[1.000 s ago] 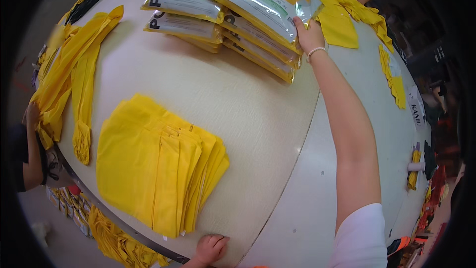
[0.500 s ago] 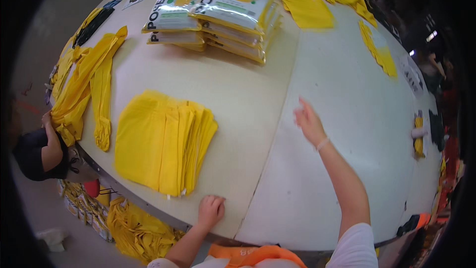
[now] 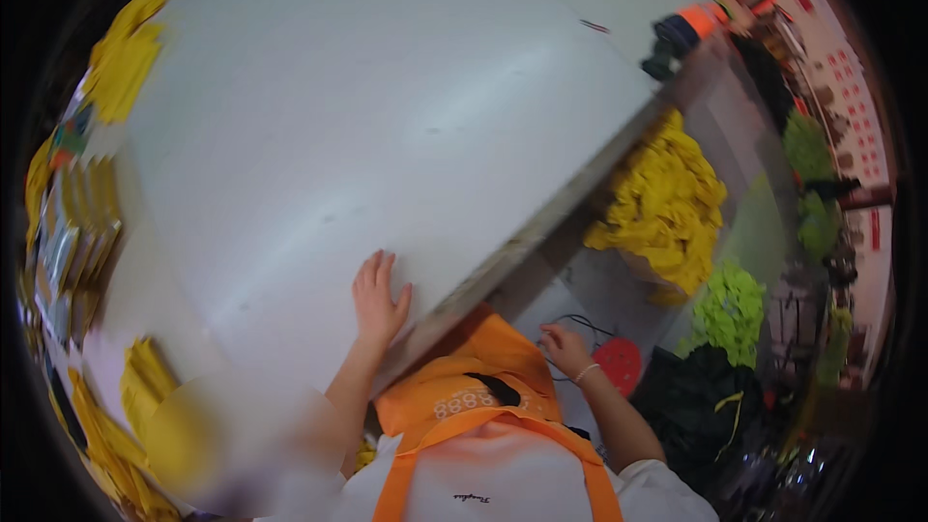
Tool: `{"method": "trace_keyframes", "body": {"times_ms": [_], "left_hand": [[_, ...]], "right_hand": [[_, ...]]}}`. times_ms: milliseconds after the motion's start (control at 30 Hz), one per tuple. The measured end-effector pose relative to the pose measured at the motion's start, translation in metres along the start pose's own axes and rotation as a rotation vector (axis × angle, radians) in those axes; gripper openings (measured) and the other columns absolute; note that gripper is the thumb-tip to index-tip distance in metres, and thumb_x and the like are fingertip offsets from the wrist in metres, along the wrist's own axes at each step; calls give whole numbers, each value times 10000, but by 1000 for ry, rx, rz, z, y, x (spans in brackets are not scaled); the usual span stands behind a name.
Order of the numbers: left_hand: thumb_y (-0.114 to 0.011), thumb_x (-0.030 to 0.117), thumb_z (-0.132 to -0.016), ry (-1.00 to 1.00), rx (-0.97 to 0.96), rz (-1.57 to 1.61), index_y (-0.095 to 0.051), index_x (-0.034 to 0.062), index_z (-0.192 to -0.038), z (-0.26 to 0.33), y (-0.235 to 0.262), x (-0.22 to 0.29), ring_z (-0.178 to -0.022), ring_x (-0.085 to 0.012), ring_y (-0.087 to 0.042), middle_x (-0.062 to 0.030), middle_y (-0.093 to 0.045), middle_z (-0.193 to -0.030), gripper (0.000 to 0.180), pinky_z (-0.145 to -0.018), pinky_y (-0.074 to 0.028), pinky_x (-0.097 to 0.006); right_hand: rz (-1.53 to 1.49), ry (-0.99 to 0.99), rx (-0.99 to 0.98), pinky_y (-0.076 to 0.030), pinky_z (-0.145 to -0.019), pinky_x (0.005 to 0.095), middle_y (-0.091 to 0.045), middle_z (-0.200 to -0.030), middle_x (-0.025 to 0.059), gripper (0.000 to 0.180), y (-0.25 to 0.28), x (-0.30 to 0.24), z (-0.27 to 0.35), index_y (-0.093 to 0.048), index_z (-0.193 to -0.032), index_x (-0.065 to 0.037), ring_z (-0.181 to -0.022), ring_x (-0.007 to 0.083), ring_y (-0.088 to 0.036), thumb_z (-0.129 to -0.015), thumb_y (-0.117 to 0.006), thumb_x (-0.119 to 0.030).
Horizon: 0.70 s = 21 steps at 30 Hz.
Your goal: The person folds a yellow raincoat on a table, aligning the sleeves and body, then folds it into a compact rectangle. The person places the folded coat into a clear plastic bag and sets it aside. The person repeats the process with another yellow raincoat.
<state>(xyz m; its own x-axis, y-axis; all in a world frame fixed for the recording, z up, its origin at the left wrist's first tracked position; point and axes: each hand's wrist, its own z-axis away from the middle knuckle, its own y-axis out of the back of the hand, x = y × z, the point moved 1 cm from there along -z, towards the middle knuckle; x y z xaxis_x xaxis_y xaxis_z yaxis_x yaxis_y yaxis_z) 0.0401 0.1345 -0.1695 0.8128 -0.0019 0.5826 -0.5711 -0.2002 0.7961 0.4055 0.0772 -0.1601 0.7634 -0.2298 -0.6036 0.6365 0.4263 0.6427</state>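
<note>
My left hand (image 3: 379, 298) lies at the near edge of the white table (image 3: 387, 164), fingers stretched out and thumb apart, holding nothing. My right hand (image 3: 568, 350) is off the table, beside my orange apron (image 3: 464, 377). Its fingers are loosely bent and somewhat apart, with nothing visible in them. A red round stool seat (image 3: 619, 365) is just beyond that hand. At the lower left, yellow folded cloth (image 3: 147, 382) is partly covered by a blurred patch.
Stacked clear packages (image 3: 87, 222) stand at the far left, near yellow garments (image 3: 121, 72). A dark and orange bundle (image 3: 681, 37) sits on the table's right corner. Below the table edge are a yellow cloth heap (image 3: 667, 208), a lime-green pile (image 3: 730, 309) and a dark bag (image 3: 691, 406).
My view has swung to the right, so the packages and yellow cloth now appear at the left. My right hand has moved from over the table to beside my apron; my left hand's fingers have straightened.
</note>
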Motion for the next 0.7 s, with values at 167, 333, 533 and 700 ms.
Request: {"method": "trace_keyframes", "body": {"times_ms": [167,333,533,700], "left_hand": [[-651,283,-789,-47,-80,-52,-344,60,-1378,-57,-112,131,-1358,-347,-244,-169,-273,-1466,701,-1090,-176,-524],[-653,292,-797,-130,-173,-57,-327,56,-1391,-114,-185,234,-1368,-342,-229,-165,-260,-1475,718,-1090,-165,-533],[-657,287,-793,-244,-179,-63,-326,61,-1394,-208,-263,309,-1365,-340,-237,-165,-263,-1473,722,-1089,-168,-531],[-646,316,-802,-295,-219,-65,-335,60,-1388,-296,-335,386,-1362,-346,-236,-169,-264,-1470,711,-1092,-161,-530]], "right_hand": [[65,47,10,-484,-760,385,-641,-940,167,282,89,73,-28,-583,-1112,-46,-855,320,-615,-871,-556,-191],[-4,1,-7,-482,-765,394,-633,-980,168,299,174,126,-77,-576,-1122,-42,-876,321,-609,-869,-557,-199],[-23,-15,49,-491,-737,346,-639,-932,167,311,232,191,-149,-579,-1137,-30,-816,294,-619,-859,-582,-169],[-385,-126,100,-487,-731,302,-648,-913,132,296,268,261,-231,-589,-1126,-16,-805,216,-623,-870,-593,-164]]}}
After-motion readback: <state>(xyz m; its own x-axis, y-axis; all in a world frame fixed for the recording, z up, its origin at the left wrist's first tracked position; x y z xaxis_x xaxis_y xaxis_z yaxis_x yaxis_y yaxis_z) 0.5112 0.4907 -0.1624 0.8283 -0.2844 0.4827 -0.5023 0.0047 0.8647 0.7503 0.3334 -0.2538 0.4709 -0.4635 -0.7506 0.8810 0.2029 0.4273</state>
